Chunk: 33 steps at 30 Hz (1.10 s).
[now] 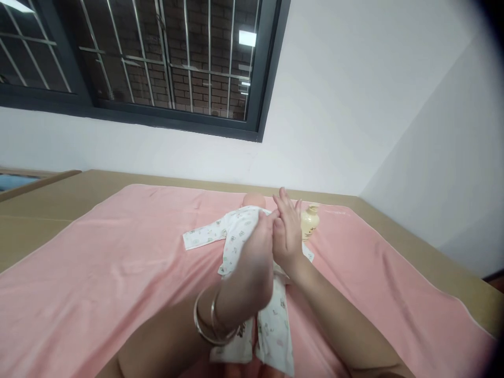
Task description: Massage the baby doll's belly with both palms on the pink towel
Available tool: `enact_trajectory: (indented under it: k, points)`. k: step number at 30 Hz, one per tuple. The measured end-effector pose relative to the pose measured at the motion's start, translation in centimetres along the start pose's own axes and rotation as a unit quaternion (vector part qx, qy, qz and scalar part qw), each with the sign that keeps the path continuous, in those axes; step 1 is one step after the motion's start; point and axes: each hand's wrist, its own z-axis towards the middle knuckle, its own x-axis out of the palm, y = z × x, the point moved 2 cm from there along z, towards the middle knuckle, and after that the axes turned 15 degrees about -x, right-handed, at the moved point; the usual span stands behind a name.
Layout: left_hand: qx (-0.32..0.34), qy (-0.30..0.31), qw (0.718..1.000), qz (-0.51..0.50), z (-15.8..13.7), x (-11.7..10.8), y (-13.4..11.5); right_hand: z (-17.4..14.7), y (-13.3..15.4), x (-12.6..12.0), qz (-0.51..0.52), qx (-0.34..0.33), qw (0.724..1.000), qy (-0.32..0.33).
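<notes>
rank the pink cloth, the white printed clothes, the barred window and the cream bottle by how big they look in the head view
Largest to smallest:
1. pink cloth
2. barred window, cut off by the picture edge
3. white printed clothes, partly covered
4. cream bottle

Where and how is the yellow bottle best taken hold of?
Likely the rounded body of the yellow bottle, below its narrower top, coming from the right: it looks upright, and the right hand overlaps its left edge in this view.
</notes>
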Motion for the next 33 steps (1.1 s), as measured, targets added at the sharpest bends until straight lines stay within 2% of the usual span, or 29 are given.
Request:
enact_trajectory:
  k: [2, 5, 8, 10, 12, 14, 18, 22, 25, 27, 30, 33]
  points:
    - [0.066, -0.005, 0.998, 0.007, 1.1, -1.1, -3.0, 0.0, -1.6, 2.3, 0.026, 0.007, 1.000, 0.015]
    - [0.115, -0.061, 0.991, 0.041, 4.5, -4.1, -6.8, -0.3, -3.7, 5.9, 0.088, -0.006, 0.995, 0.039]
    - [0.166, -0.149, 0.967, 0.126, 8.7, -7.5, -8.3, -0.8, -4.7, 8.6, 0.130, -0.031, 0.982, 0.131]
    - [0.238, -0.212, 0.925, 0.209, 11.0, -9.5, -8.1, -1.1, -4.8, 9.5, 0.131, -0.064, 0.968, 0.202]
    - [0.307, -0.262, 0.866, 0.294, 12.9, -11.1, -7.2, -1.2, -4.7, 9.7, 0.116, -0.096, 0.957, 0.246]
    - [0.336, -0.270, 0.828, 0.359, 14.2, -12.4, -6.2, -1.3, -4.9, 9.6, 0.106, -0.106, 0.954, 0.258]
    - [0.343, -0.252, 0.801, 0.420, 15.4, -14.0, -5.1, -1.3, -6.7, 9.8, 0.104, -0.051, 0.961, 0.250]
    - [0.351, -0.280, 0.771, 0.451, 15.2, -13.9, -4.9, -1.4, -9.2, 10.4, 0.073, 0.032, 0.968, 0.239]
    - [0.340, -0.304, 0.760, 0.463, 14.9, -13.6, -4.7, -1.6, -9.4, 10.2, 0.005, 0.094, 0.964, 0.249]
    - [0.337, -0.316, 0.761, 0.456, 14.9, -13.6, -4.6, -1.7, -8.2, 9.9, -0.063, 0.101, 0.956, 0.267]
    - [0.328, -0.334, 0.776, 0.424, 15.0, -13.9, -4.8, -1.8, -5.6, 9.5, -0.122, 0.061, 0.946, 0.295]
    - [0.311, -0.340, 0.789, 0.405, 15.1, -14.1, -4.9, -1.6, -4.3, 9.6, -0.055, -0.026, 0.946, 0.319]
